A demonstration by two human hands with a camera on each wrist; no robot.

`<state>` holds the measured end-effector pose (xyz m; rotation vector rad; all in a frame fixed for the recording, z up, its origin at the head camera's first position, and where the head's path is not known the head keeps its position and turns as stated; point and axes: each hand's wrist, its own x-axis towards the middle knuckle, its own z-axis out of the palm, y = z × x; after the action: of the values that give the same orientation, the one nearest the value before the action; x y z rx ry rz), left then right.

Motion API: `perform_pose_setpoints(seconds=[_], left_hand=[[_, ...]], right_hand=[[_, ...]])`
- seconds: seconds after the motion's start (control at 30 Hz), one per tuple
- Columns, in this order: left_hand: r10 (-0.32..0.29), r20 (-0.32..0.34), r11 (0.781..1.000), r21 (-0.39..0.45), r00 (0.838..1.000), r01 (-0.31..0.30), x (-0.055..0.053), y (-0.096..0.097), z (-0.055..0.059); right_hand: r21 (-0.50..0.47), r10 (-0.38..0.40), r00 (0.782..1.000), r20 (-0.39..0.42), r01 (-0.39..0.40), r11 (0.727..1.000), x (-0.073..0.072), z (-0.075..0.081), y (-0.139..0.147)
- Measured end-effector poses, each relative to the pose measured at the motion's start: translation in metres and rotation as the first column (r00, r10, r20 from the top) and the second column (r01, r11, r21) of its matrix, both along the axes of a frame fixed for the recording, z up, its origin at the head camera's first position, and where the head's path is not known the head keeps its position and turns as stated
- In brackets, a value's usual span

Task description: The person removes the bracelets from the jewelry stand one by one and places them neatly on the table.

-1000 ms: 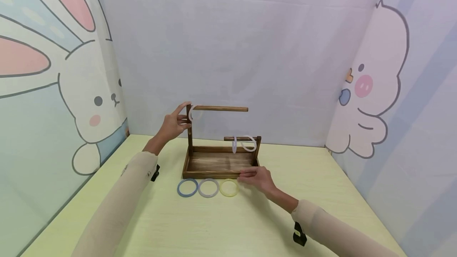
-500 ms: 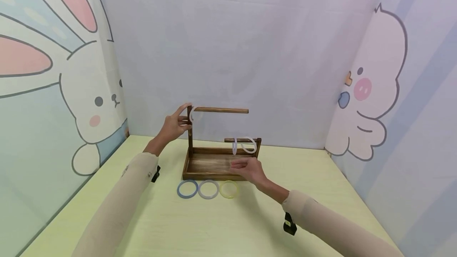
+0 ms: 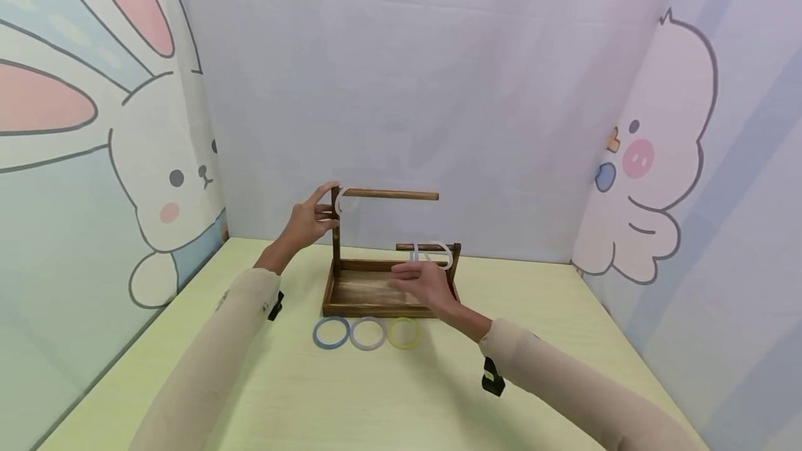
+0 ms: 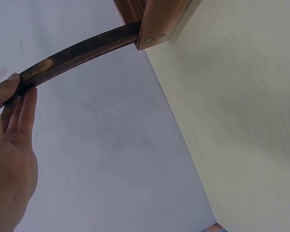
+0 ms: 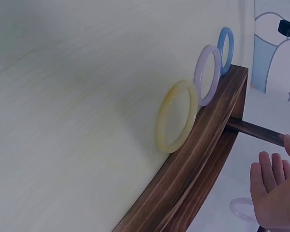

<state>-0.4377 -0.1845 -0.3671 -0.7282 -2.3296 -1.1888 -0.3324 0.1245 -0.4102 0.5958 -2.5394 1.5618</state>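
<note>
1. Nearest us, beige sleeves with black fittings near the cuffs stretch across a pale yellow, faintly streaked table
2. Past them we find three smooth, glossy hoops side by side along the rack's front: a blue ring, a lavender ring and a yellow ring
3. The right hand, fingers straight and thumb apart in a wide grip, hovers over the shallow, dark-grained wooden tray and partly blocks our view of two pale rings hanging on the lower peg
4. The left hand pinches the rack's tall wooden post beside a translucent ring on the round upper peg
5. Farthest, we see a creased grey cloth, flanked by a printed rabbit and another cartoon figure
</note>
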Motion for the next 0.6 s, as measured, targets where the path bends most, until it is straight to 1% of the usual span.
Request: perform_pose_setpoints(seconds=[0.2,0.3,0.4,0.6], left_hand=[[0.005,0.000,1.000,-0.007,1.000,-0.005,-0.001,-0.001,0.000],[0.011,-0.003,1.000,-0.009,1.000,-0.012,-0.002,-0.001,-0.001],[0.018,-0.002,1.000,-0.016,1.000,-0.018,-0.002,0.000,0.000],[0.028,-0.002,0.999,-0.021,1.000,-0.028,-0.001,0.000,0.000]], right_hand=[[-0.011,-0.022,1.000,-0.002,0.022,1.000,-0.004,0.011,-0.010],[-0.018,0.001,1.000,-0.013,-0.001,1.000,-0.004,0.017,-0.013],[-0.041,0.020,1.000,-0.006,-0.021,0.999,-0.007,0.021,-0.015],[-0.058,0.017,1.000,-0.018,-0.018,0.998,-0.017,0.026,-0.026]])
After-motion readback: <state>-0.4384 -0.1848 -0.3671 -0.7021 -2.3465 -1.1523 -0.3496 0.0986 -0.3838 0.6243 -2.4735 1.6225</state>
